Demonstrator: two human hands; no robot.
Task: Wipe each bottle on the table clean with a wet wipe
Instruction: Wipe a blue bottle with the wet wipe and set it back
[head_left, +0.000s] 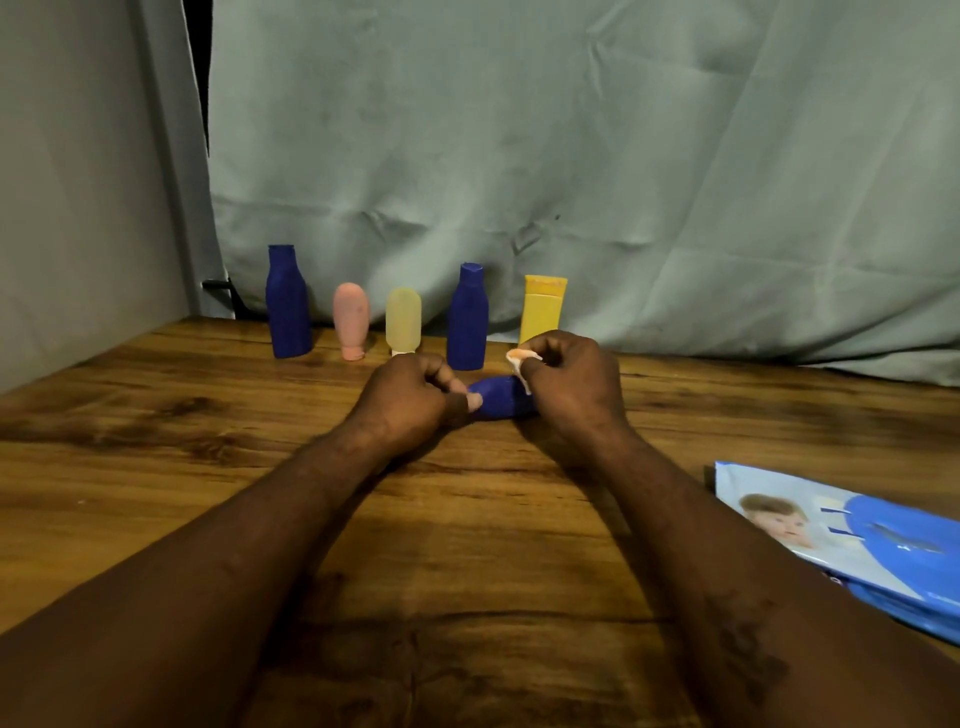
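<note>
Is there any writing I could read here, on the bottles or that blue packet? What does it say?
No text is readable.
On the packet: a baby picture and a blue lid; its small marks are too blurred to read.
On the left blue bottle, pink bottle, pale yellow bottle, right blue bottle and yellow tube: no lettering shows.
On the small blue bottle lying down, and the wipe: none.

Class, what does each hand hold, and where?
Left hand grips the blue bottle by its left end; right hand pinches a wet wipe against the other end.
</note>
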